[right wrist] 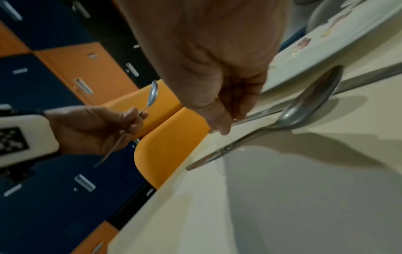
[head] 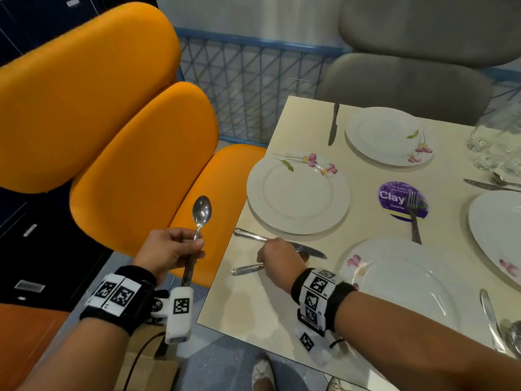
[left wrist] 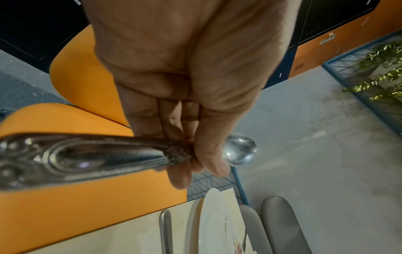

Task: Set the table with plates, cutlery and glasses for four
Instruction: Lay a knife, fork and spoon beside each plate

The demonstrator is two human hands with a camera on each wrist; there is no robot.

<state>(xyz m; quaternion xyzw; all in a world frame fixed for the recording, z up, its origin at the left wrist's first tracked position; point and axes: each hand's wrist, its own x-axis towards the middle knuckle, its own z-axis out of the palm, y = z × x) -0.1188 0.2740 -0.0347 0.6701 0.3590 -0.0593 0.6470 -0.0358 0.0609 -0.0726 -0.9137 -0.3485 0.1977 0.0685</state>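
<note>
My left hand (head: 197, 246) grips a steel spoon (head: 201, 210) by its handle, bowl up, over the orange seat to the left of the table; the ornate handle (left wrist: 87, 154) fills the left wrist view. My right hand (head: 277, 253) is down on the cream table (head: 253, 306) below the left plate (head: 298, 193). Its thumb and fingers (right wrist: 224, 130) pinch the middle of a knife (right wrist: 261, 113) lying there. A second spoon (right wrist: 309, 103) lies just beside that knife, its handle (head: 246, 268) showing left of my hand. Three more plates (head: 389, 136) (head: 400, 277) (head: 496, 221) are laid.
A knife (head: 334, 125) lies left of the far plate. A fork (head: 414, 218) rests across a purple sticker (head: 394, 198). Glasses (head: 496, 142) and more cutlery (head: 490, 184) stand at the right; a knife (head: 490, 320) lies at the near right. Orange chairs (head: 112, 136) crowd the left, grey ones (head: 408, 80) the far side.
</note>
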